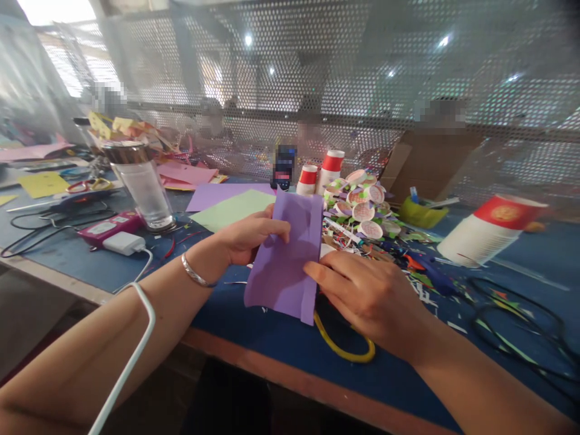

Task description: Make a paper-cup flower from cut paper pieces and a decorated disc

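Note:
A sheet of purple paper (290, 260) is held up over the table, its right edge folded into a narrow strip. My left hand (256, 235) grips its left side, thumb on top and fingers hidden behind. At the lower right edge, my right hand (357, 284) pinches the folded strip between thumb and forefinger. Just under that hand shows a yellow loop (347, 349), maybe a scissors handle; whether the hand touches it I cannot tell. Beyond the held sheet lie a pale green sheet (231, 210) and another purple sheet (203, 194).
Paper cups (492, 229) lean at right; more red-and-white cups (330, 172) stand behind a pile of small round cup pieces (364, 211). At left are a glass bottle (144, 190), a pink power box (111, 228) and cables. Scraps litter the blue table (254, 338). A perforated metal screen (344, 72) stands behind.

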Demonstrator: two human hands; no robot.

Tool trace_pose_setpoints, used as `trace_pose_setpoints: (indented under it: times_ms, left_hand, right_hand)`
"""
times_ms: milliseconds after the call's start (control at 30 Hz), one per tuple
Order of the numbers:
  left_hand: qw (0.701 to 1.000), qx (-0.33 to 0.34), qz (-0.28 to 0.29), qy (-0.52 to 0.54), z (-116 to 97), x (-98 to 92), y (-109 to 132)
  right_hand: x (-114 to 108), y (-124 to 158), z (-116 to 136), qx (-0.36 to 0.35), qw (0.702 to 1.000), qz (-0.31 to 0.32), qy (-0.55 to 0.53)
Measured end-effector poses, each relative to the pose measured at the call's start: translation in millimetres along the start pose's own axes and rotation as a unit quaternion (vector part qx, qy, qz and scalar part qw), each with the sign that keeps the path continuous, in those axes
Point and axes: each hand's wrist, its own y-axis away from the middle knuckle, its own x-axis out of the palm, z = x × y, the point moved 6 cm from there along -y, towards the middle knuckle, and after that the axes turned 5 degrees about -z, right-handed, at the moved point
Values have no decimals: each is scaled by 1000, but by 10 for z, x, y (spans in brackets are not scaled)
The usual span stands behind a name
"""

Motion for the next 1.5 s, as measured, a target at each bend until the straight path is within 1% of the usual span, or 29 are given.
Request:
trace_pose_setpoints:
  times_ms: [67, 100, 167, 233, 300, 433, 567, 633, 767, 867, 933, 1100, 1167, 1267, 1400, 1433, 1500]
  left_hand:
    - [996, -5, 38, -82, -5, 18, 17]
    - [991, 3, 49, -121, -13, 20, 16]
    - [987, 42, 41, -151, -65, -5, -11]
    - [986, 68, 25, -149, -112, -48, -58]
    - [987, 71, 22, -144, -131, -90, -114]
    - [986, 57, 33, -152, -98, -136, -214]
    - [986, 57, 40, -153, -29, -110, -279]
    - [986, 59, 45, -152, -10, -83, -295]
    - [986, 76, 59, -135, -35, -46, -294]
    - [985, 88, 82, -122, -58, -34, -283]
    - [985, 77, 98, -116, -41, -37, -287]
    - [986, 23, 122, -112, 40, -59, -336]
    - [986, 15, 119, -113, 44, -75, -352]
    - [988, 12, 97, -116, 15, -106, -348]
    - [985, 4, 81, -152, -26, -133, -303]
    - [983, 12, 73, -165, -47, -154, -303]
    - [979, 48, 41, -193, -115, -232, -327]
  right_hand:
    - [42, 9, 4, -1, 1000, 18, 0]
    - [63, 14, 7, -2, 1000, 28, -1]
    - [97, 24, 9, -2, 999, 48, -3]
    - [115, 26, -2, 2, 998, 60, -3]
    - [123, 20, -22, 10, 998, 61, -4]
    - [121, 5, -69, 31, 999, 37, -7]
    - [121, 9, -102, 52, 999, 8, -1]
    - [156, 14, -105, 54, 998, 21, -5]
    - [269, 23, -116, 61, 995, 77, -13]
    - [316, 20, -120, 63, 994, 91, -10]
    - [323, 14, -115, 60, 994, 88, -9]
    - [312, 10, -72, 38, 997, 71, -18]
    - [308, 7, -61, 30, 997, 63, -22]
    - [294, 0, -69, 30, 998, 46, -27]
    - [232, -1, -93, 25, 999, 14, -33]
    - [210, 1, -100, 25, 999, 5, -32]
    - [159, 7, -114, 28, 999, -17, -33]
